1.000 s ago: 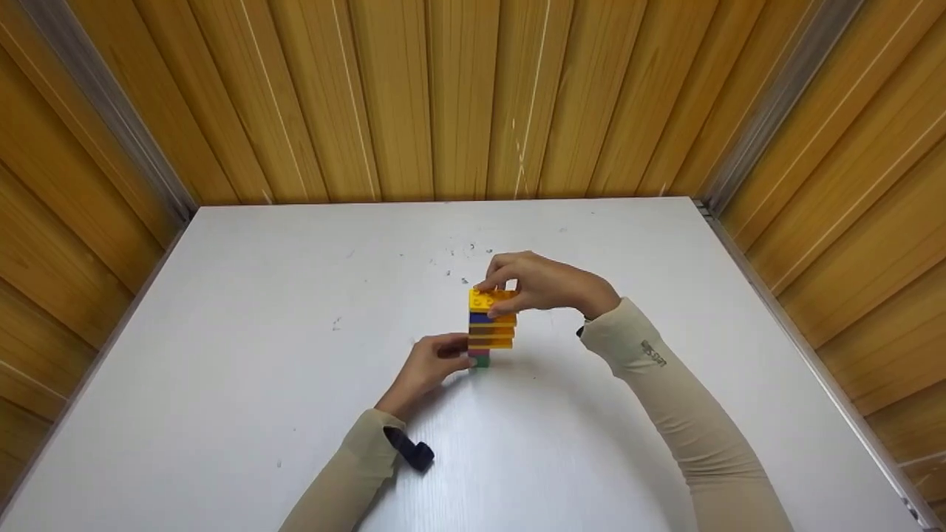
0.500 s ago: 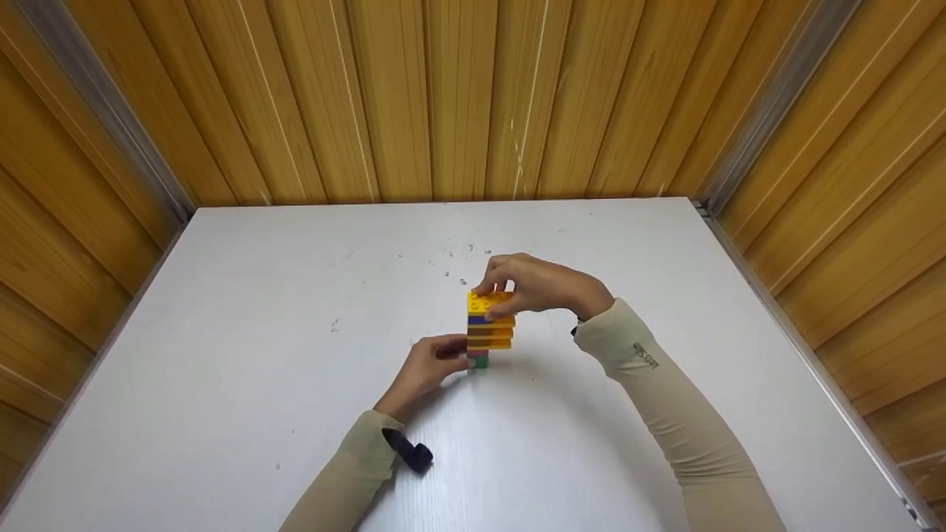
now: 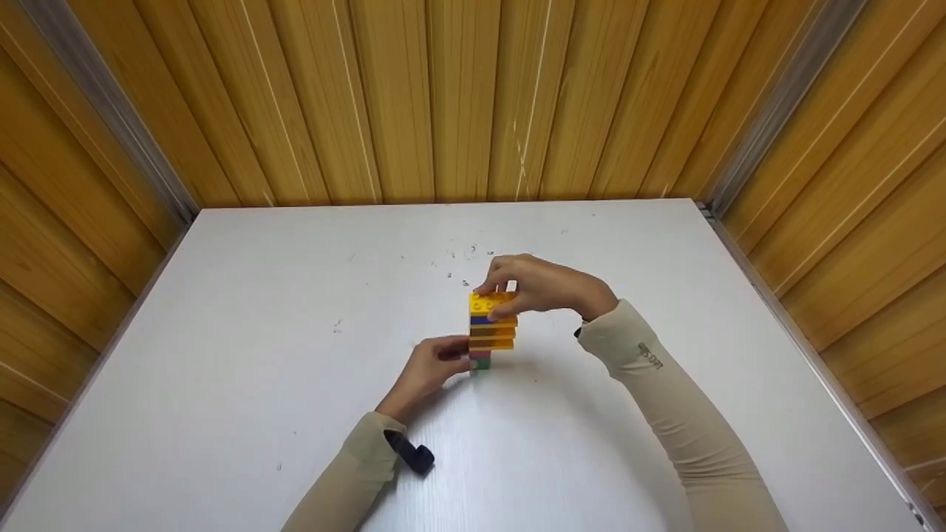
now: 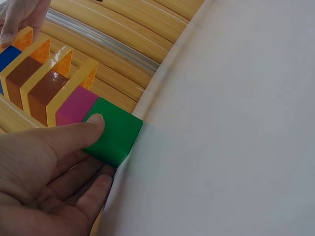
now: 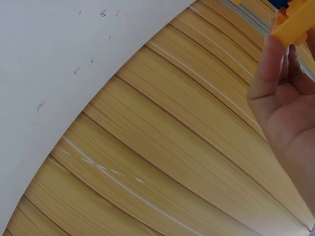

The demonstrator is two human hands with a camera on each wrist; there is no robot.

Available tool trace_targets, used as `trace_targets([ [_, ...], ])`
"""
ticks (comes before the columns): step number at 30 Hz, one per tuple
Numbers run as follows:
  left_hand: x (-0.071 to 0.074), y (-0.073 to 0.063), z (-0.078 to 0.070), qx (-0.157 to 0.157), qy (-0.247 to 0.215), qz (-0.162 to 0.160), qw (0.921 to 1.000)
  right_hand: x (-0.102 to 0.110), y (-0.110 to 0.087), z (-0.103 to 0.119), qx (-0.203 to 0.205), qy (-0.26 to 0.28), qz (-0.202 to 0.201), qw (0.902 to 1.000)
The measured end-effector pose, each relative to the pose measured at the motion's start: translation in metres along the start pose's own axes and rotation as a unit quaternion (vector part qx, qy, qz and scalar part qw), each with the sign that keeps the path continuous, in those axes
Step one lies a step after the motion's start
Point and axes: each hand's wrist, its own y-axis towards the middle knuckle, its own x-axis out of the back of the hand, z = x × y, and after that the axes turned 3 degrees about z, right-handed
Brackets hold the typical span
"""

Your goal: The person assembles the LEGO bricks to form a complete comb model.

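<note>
A tower of toy building bricks (image 3: pixel 480 336) stands upright on the white table. Its base is a green brick (image 4: pixel 115 132), with a magenta brick (image 4: pixel 76 105) above it. Higher up, yellow plates alternate with brown bricks (image 4: pixel 45 93) and a blue brick (image 4: pixel 7 58); the yellow pieces stick out to the right. Low on the tower, my left hand (image 3: pixel 425 367) grips the green brick, thumb on its near face. At the top, my right hand (image 3: pixel 543 284) pinches the uppermost yellow piece (image 3: pixel 480 301) between thumb and fingers, hiding part of its studs.
The white table (image 3: pixel 259 318) has small dark marks behind the tower. Wood-patterned panels (image 3: pixel 458 103) enclose it at the back and sides. A black strap (image 3: pixel 414 452) hangs at the left sleeve.
Hardly anything differs: both hands keep their hold on the tower, and the right hand sits very slightly lower than a second ago.
</note>
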Motion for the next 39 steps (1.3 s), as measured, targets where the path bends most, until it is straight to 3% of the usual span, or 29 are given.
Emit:
trace_targets([
  [5, -0.001, -0.001, -0.002, 0.005, -0.005, -0.003, 1.0000, 0.001, -0.001, -0.003, 0.007, 0.002, -0.002, 1.0000],
  [11, -0.001, -0.001, -0.002, -0.011, -0.012, -0.004, 0.9999, 0.001, 0.001, -0.007, 0.020, 0.003, -0.002, 0.9998],
  [20, 0.000, 0.002, -0.004, -0.008, -0.001, -0.013, 0.9999, -0.004, 0.005, -0.018, 0.033, 0.029, -0.048, 0.9979],
  [31, 0.007, 0.010, -0.006, -0.007, 0.003, -0.036, 0.9993, -0.018, 0.017, -0.035, 0.035, 0.079, -0.152, 0.9846],
  [39, 0.010, 0.017, -0.009, 0.013, 0.019, -0.031, 0.9992, -0.031, 0.029, -0.053, 0.001, 0.100, -0.260, 0.9604],
])
